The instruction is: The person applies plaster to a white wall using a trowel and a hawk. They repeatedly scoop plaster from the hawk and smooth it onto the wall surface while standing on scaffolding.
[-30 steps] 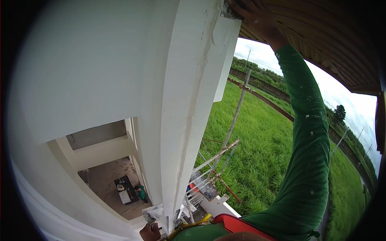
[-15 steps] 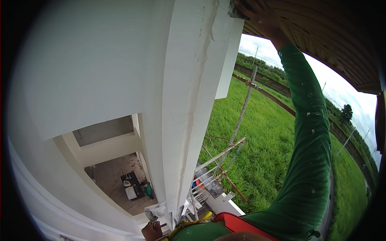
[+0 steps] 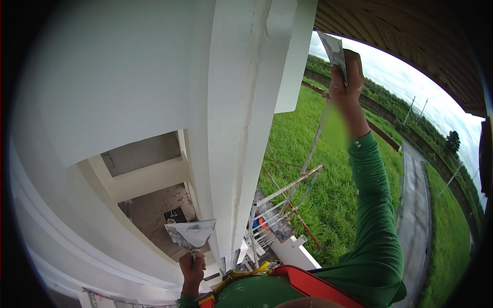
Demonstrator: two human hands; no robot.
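Note:
My left hand (image 3: 192, 269), low in the picture, is closed around the handle of a broad putty knife (image 3: 192, 234); white filler lies on its blade. Raised at the upper right, my right hand (image 3: 350, 77) grips a second putty knife (image 3: 334, 50), whose grey blade is smeared with white and points up and left. That blade is apart from the white corner trim (image 3: 231, 128). Down the trim runs a rough, beige-stained line with a crack near its top. My right arm is in a green sleeve spotted with white.
Overhead is a brown ribbed eave (image 3: 411, 46). Rusty scaffold pipes (image 3: 303, 179) stand outside the wall, above grass far below. An opening (image 3: 154, 205) at left drops to a lower floor. A red and yellow harness strap (image 3: 308, 285) crosses my body.
My right hand has come down and away from the top of the trim, showing its putty knife. My left hand has risen, lifting its filler-loaded putty knife further into view.

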